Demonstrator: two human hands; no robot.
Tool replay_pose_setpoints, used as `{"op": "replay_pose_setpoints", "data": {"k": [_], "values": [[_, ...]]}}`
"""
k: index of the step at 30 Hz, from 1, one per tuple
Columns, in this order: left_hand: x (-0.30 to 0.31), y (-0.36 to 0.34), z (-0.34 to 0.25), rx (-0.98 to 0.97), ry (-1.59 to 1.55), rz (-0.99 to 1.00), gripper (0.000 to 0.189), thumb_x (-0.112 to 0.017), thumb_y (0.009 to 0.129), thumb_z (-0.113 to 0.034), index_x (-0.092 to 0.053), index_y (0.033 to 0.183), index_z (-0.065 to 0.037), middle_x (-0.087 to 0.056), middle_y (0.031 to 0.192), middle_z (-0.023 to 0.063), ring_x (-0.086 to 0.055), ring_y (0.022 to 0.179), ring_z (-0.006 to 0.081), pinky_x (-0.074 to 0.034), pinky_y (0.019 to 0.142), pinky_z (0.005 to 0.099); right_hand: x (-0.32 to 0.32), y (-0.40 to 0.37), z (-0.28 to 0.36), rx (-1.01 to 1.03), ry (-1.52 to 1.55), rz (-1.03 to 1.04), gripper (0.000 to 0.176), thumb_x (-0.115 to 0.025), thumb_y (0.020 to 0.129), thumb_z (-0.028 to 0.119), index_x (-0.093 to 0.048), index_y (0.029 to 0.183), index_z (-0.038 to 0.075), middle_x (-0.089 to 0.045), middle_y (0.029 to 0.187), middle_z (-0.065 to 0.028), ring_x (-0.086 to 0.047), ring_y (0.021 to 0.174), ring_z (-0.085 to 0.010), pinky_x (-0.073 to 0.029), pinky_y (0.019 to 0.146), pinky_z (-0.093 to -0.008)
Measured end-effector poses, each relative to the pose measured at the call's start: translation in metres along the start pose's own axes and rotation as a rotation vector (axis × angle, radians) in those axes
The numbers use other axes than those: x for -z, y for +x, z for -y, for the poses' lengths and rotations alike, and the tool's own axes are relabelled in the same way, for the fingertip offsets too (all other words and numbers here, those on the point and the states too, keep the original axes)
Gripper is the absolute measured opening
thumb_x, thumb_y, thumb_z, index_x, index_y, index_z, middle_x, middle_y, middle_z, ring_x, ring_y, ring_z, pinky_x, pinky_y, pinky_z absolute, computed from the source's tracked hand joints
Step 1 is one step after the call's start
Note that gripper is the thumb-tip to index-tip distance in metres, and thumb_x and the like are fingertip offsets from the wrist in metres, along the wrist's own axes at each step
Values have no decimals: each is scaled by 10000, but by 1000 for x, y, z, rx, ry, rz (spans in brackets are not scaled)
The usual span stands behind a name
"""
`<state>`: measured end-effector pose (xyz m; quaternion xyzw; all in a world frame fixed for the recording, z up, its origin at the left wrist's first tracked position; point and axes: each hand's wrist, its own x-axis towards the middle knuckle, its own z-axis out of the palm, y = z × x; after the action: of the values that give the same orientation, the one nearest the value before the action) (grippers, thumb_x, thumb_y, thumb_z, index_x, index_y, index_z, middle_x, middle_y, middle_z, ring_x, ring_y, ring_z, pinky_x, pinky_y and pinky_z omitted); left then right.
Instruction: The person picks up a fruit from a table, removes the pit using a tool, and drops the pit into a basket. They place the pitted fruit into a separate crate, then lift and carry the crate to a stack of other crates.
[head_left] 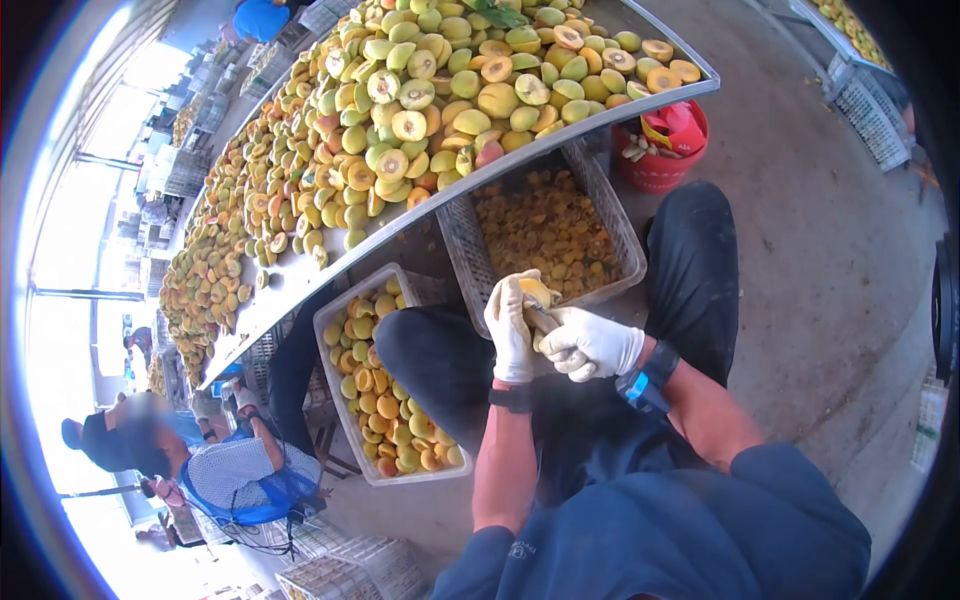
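The left hand (512, 330), in a white glove, has its fingers closed around a small yellow fruit (536, 292), held above the person's lap, just in front of the white crate (455, 240) of cut pieces. The right hand (590, 345), also gloved, is curled shut on a thin tool (541, 320), whose kind I cannot tell. It touches the fruit from the near side.

I think the fruit is light, soft and wet with juice, so it is slippery and easy to bruise. The rounded skin side seems the safest place to hold it. It is roundish, so no long axis can be told, and its yellow part faces up and away. The tool's long axis runs from near right to far left.

Left stands a second crate (330, 330) of whole fruit, far a long table (560, 140) and a red bucket (655, 175). Another person (230, 470) sits near left
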<state>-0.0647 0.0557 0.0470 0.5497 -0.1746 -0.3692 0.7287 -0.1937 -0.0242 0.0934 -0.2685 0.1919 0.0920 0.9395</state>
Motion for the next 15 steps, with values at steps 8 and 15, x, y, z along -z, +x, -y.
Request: {"op": "replay_pose_setpoints", "data": {"k": [8, 15], "values": [[2, 13, 6, 169, -82, 145, 512, -508, 976, -490, -618, 1038, 7, -657, 772, 161, -647, 641, 222, -539, 586, 296, 36, 16, -11, -163, 579, 294, 72, -456, 970, 73, -496, 909, 76, -420, 669, 37, -344, 432, -11, -298, 320, -152], [-17, 42, 7, 535, -411, -65, 518, -520, 944, -526, -598, 1073, -31, -636, 792, 122, -618, 645, 209, -518, 601, 297, 51, 29, 0, -45, 693, 328, 75, -455, 971, 81, -526, 964, 57, -400, 657, 28, -350, 434, -27, -294, 324, -164]]}}
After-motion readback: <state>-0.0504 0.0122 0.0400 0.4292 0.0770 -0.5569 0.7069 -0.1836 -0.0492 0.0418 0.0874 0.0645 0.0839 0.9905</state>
